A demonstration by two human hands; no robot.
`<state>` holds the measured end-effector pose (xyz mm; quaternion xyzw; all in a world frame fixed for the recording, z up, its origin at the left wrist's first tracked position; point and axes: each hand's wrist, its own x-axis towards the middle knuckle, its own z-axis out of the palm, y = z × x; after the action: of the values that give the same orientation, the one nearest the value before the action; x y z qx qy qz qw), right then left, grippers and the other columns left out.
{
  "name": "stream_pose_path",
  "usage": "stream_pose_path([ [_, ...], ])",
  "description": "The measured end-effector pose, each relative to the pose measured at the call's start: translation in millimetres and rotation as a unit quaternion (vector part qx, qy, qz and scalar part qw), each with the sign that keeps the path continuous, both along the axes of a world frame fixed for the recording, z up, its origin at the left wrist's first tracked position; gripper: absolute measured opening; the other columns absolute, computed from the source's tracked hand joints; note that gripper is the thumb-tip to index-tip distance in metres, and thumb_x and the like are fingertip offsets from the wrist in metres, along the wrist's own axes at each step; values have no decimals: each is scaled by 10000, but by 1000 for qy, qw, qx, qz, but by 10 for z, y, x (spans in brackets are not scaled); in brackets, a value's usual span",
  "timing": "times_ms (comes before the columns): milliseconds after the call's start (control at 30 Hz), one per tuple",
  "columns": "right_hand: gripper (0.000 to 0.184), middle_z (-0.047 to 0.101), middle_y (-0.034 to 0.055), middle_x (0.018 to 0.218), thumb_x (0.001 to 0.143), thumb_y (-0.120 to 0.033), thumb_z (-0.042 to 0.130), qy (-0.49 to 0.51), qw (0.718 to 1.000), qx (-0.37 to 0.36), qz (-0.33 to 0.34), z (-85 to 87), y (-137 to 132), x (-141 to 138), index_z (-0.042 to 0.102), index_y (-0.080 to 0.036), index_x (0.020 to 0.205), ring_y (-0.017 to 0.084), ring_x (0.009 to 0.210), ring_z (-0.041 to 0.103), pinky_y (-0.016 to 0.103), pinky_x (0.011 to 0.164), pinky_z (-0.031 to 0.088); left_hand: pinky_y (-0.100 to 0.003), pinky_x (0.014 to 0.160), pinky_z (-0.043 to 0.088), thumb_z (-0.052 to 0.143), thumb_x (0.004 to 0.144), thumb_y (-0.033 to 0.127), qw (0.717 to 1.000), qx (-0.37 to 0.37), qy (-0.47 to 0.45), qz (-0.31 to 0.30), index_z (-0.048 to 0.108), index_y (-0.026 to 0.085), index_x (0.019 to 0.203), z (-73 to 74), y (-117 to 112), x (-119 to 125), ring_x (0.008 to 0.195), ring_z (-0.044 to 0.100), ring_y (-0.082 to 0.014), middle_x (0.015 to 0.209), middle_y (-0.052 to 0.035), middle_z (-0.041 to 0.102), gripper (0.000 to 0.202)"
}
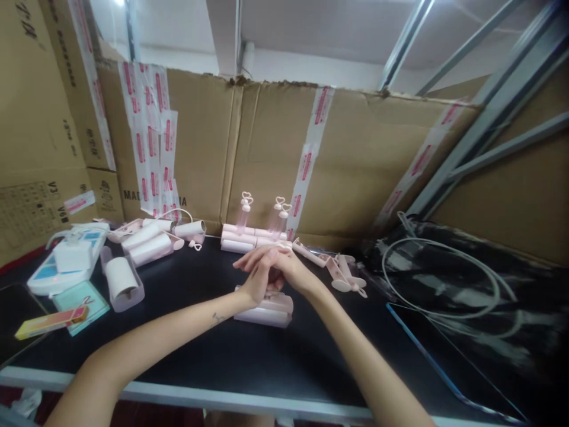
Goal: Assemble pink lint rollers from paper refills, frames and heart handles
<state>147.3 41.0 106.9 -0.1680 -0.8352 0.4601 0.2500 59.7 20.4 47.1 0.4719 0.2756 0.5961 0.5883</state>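
Both my hands meet above the middle of the black table point(213, 350). My left hand point(258, 277) lies under my right hand point(276, 261), whose fingers stretch leftward across it. Whether they hold anything is hidden. Just below them a pale pink lint-roller case point(271, 309) lies flat on the table. Behind my hands a stack of pink handles point(246, 238) rests against the cardboard, with three clear heart-topped handles point(245, 204) standing upright in it.
White paper rolls point(146, 243) and a roll in a clear cover point(122, 281) lie at left, beside a white-blue device point(66, 264) and coloured cards point(53, 320). Loose pink handles point(344, 273) sit right of my hands. A white cable point(444, 279) coils over black plastic. Cardboard walls point(355, 166) enclose the back.
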Motion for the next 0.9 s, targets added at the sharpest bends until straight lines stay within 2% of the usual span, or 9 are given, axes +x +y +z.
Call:
stream_pose_path([
  [67, 311, 658, 71, 1099, 862, -386, 456, 23, 1000, 9, 7, 6, 43, 17, 659, -209, 1018, 228, 1001, 608, 349, 792, 515, -250, 323, 138, 380, 684, 763, 999, 20, 34, -26, 465, 209, 509, -24, 20, -34, 269, 197, -68, 324, 56, 282, 588],
  [167, 489, 532, 105, 1285, 866, -517, 440, 87, 996, 33, 8, 5, 165, 116, 493, -225, 1254, 236, 1164, 506, 417, 942, 429, -244, 360, 284, 486, 547, 827, 995, 55, 76, -46, 427, 199, 462, -41, 74, -143, 277, 255, -60, 332, 77, 270, 636],
  [300, 614, 479, 128, 1296, 862, -622, 344, 62, 991, 103, -56, -139, 310, 326, 396, -207, 1310, 251, 1188, 465, 441, 966, 390, -287, 468, 405, 326, 576, 883, 990, 70, 121, -27, 460, 188, 521, 44, 202, -372, 323, 363, -99, 351, 71, 293, 711],
  [400, 696, 558, 104, 1110, 660, -598, 661, -87, 975, 191, -74, -368, 300, 415, 505, -177, 1192, 273, 996, 558, 417, 865, 447, -316, 657, 459, 196, 691, 829, 983, 88, 157, 33, 539, 169, 748, 152, 256, -577, 619, 552, -172, 609, -17, 521, 746],
  [500, 595, 539, 64, 1069, 641, -486, 719, -152, 955, 240, -88, -614, 238, 400, 528, -207, 1130, 242, 859, 602, 361, 760, 478, -329, 904, 382, 495, 685, 720, 964, 111, 218, 105, 504, 207, 949, 153, 186, -806, 967, 506, -197, 949, -34, 536, 577],
  [600, 477, 515, 44, 1065, 683, -348, 703, -101, 960, 232, -123, -804, 243, 310, 505, -215, 1096, 207, 812, 614, 322, 718, 493, -397, 979, 320, 819, 475, 458, 925, 114, 344, 112, 524, 196, 1019, -25, 69, -1045, 1043, 456, -251, 1040, -54, 511, 672],
  [667, 454, 497, 51, 1073, 688, -312, 705, -60, 962, 219, -153, -898, 301, 241, 499, -200, 1076, 204, 849, 612, 323, 756, 500, -417, 965, 350, 795, 535, 430, 833, 152, 510, 150, 526, 201, 1067, -196, 66, -1193, 1037, 480, -259, 1083, -69, 511, 638],
  [733, 477, 449, 78, 1151, 720, -280, 680, -30, 959, 208, -188, -984, 379, 189, 463, -190, 1135, 200, 911, 603, 334, 826, 493, -421, 945, 384, 704, 670, 420, 764, 189, 583, 200, 552, 208, 1037, -348, 158, -1300, 1028, 511, -260, 1051, -69, 543, 450],
  [900, 536, 295, 158, 1308, 787, -207, 582, 7, 950, 200, -241, -1193, 445, 166, 346, -172, 1267, 211, 1016, 575, 385, 916, 467, -477, 964, 371, 612, 766, 377, 715, 197, 603, 296, 564, 229, 1055, -509, 549, -1354, 1109, 480, -294, 1088, -75, 529, 329],
])
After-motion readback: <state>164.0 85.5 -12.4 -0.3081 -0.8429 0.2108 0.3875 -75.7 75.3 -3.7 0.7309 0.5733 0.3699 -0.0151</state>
